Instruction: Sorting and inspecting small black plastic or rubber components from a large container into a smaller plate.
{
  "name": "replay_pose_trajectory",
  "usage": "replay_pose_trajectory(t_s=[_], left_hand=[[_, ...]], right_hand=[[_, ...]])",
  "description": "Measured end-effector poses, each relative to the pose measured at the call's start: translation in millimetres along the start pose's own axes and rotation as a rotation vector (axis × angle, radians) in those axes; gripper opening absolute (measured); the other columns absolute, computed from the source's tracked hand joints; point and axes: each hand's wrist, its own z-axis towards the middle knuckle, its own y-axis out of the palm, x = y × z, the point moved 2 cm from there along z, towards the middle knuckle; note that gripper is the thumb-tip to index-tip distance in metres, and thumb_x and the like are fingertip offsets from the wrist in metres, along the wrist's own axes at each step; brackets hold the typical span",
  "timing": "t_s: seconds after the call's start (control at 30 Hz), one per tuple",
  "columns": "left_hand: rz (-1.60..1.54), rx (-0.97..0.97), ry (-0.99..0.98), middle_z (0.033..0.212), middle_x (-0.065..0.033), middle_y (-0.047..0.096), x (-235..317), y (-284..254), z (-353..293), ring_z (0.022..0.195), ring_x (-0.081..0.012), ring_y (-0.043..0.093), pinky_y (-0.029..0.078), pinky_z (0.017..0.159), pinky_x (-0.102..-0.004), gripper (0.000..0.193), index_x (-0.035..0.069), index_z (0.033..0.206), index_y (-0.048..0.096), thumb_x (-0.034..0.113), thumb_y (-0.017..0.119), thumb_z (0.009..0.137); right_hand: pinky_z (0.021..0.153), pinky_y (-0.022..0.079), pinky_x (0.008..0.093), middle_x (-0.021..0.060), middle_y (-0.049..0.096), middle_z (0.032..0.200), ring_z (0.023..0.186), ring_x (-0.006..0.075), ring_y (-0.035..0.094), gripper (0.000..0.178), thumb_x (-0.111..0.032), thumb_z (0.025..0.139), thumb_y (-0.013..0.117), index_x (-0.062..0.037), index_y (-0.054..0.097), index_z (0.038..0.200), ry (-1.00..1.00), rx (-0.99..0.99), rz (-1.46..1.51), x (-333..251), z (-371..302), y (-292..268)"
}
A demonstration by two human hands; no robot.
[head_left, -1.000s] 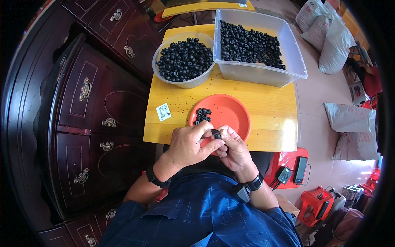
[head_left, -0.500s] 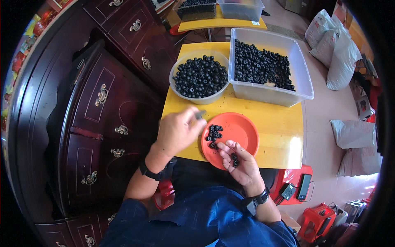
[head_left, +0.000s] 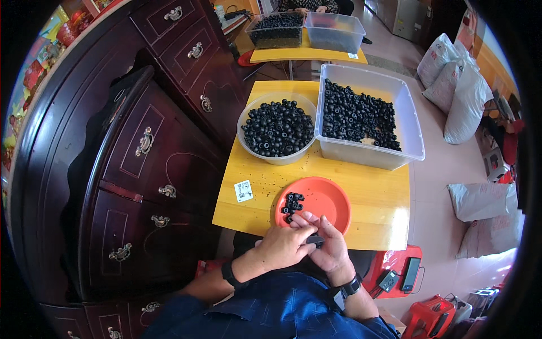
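Wooden yellow counter [head_left: 375, 209], person seated close against it. Small black ring-shaped pieces [head_left: 294, 198] lie in a loose cluster at the left side of a shallow orange-red dish [head_left: 333, 206]; many more fill a round clear tub [head_left: 280, 160] and part of a rectangular clear bin [head_left: 367, 157] behind. I judge each piece light, rubbery or plastic, firm with perhaps some give, hard to break but quick to roll; smooth walls could slip in a fingertip. Best hold, to my eye: thumb and forefinger across the outer wall, clear of the hole. Left hand [head_left: 284, 247]: thumb and forefinger closed in a pinch on a dark, wedge-shaped object [head_left: 315, 241], just what it is I cannot make out; other fingers folded under. Right hand [head_left: 332, 254]: palm turned up beneath the left, fingers partly spread, thumb raised and apart from them, tips by the near edge of the dish. Whether that palm cups any pieces I cannot tell, the left hand covers it. Dark crumbs speckle the counter left of the dish, near a white label [head_left: 243, 191].
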Motion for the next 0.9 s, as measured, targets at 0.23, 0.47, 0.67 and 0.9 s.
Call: replay_pose_trajectory(t_s=[0.23,0.47,0.67,0.9], left_hand=[[0.025,0.098,0.045,0.073,-0.0086,0.069,-10,13,0,0.065,-0.0292,0.07,0.055,0.058,-0.0422,0.032,0.012,0.114,0.067,0.024,0.074,0.085],[-0.152,0.304,0.061,0.076,-0.0077,0.071,-10,-8,8,0.066,-0.0232,0.071,0.054,0.058,-0.0335,0.029,0.009,0.115,0.069,0.009,0.073,0.086],[-0.244,0.289,0.025,0.083,-0.0137,0.074,-13,-6,8,0.074,-0.0205,0.075,0.055,0.063,-0.0297,0.026,0.003,0.114,0.069,0.006,0.073,0.089],[-0.331,0.223,0.028,0.065,-0.0053,0.063,-8,-8,11,0.057,-0.0069,0.057,0.048,0.057,-0.0255,0.031,0.003,0.12,0.07,0.004,0.071,0.089]], right_hand=[[0.112,0.042,0.0463,0.0218,0.059,0.134,0.127,0.0339,0.054,0.04,-0.028,0.108,0.042,0.0033,0.056,0.129,-0.02,-0.02,0.002,0,0,-1],[0.096,0.054,0.0367,0.0121,0.068,0.119,0.109,0.0229,0.066,0.032,-0.024,0.104,0.055,-0.0028,0.058,0.128,-0.03,-0.09,-0.076,-3,-3,-1],[0.075,0.052,0.0223,0.0036,0.07,0.11,0.093,0.0108,0.067,0.023,-0.023,0.103,0.057,-0.0106,0.06,0.123,-0.044,-0.048,-0.134,-2,0,-11],[0.07,0.054,0.0216,0.0029,0.07,0.106,0.086,0.0092,0.067,0.024,-0.023,0.101,0.061,-0.0095,0.06,0.12,-0.03,-0.108,-0.159,-4,-1,-6]])
